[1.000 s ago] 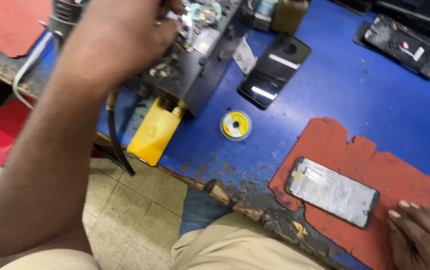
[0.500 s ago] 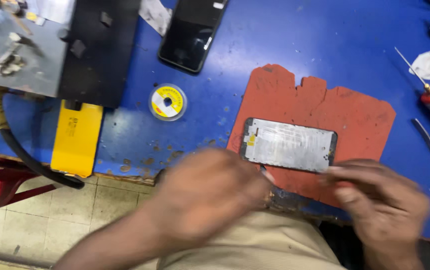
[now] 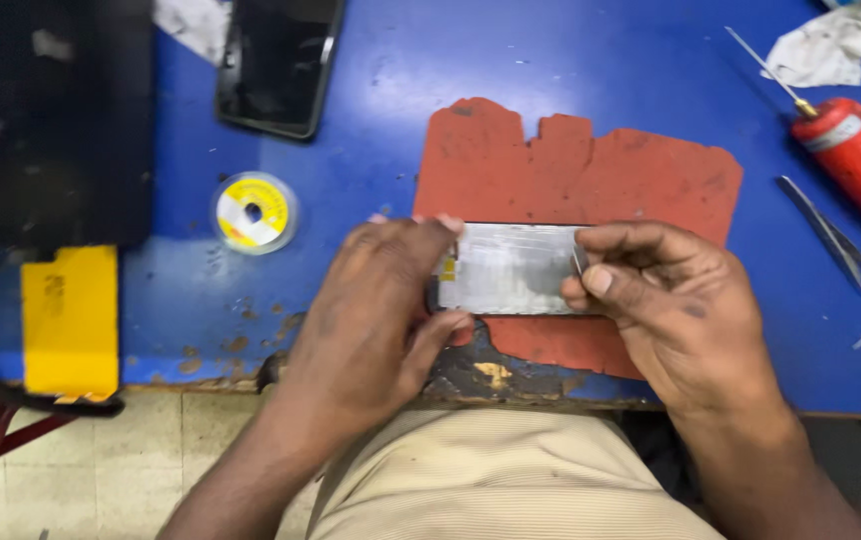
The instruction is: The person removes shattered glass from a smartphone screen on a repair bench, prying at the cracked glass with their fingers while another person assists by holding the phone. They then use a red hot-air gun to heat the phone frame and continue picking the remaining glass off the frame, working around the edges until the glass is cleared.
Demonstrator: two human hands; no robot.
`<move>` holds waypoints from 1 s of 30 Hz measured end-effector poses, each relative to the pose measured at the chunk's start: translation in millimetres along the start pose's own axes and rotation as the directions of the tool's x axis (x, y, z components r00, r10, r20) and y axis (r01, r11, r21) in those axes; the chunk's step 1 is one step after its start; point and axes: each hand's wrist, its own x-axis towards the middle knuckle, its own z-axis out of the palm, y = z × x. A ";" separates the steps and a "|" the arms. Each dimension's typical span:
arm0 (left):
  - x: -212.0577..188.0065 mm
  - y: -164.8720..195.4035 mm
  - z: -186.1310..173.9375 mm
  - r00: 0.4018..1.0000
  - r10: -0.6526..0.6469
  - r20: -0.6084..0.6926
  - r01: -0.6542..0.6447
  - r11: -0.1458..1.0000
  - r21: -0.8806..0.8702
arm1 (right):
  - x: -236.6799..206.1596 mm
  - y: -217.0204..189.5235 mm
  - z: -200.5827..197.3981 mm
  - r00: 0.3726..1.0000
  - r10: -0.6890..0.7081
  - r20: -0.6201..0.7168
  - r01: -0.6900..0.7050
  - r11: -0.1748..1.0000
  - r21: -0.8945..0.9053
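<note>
Left hand (image 3: 376, 300) covering the silver phone's (image 3: 511, 268) left end, black device (image 3: 46, 120) blurring at upper left, red tool (image 3: 856, 160) running off the right edge

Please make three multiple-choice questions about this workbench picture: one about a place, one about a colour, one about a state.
1. Where does the silver phone panel lie?
A. on the red mat
B. on the floor
C. on the yellow block

2. What colour is the table?
A. green
B. blue
C. white

3. How is the panel held?
A. untouched
B. by one hand only
C. by both the left hand and the right hand

Answers: 1 A, red mat shows around the panel; 2 B, blue surface throughout; 3 C, fingers grip each end.
</note>
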 end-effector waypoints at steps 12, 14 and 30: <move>1.1 -3.9 2.1 0.998 -0.056 0.021 0.055 0.996 0.064 | 0.2 -1.9 1.2 0.996 -0.046 -0.072 0.037 0.991 -0.126; 1.5 -3.2 5.4 0.999 -0.048 0.021 0.047 0.997 0.053 | 1.8 -5.9 6.2 0.996 -0.056 -0.067 0.045 0.988 -0.145; -12.9 19.6 33.2 0.953 -0.297 -0.054 0.151 0.622 -0.768 | -20.7 -12.2 40.2 0.789 -0.487 0.374 0.598 0.469 -0.650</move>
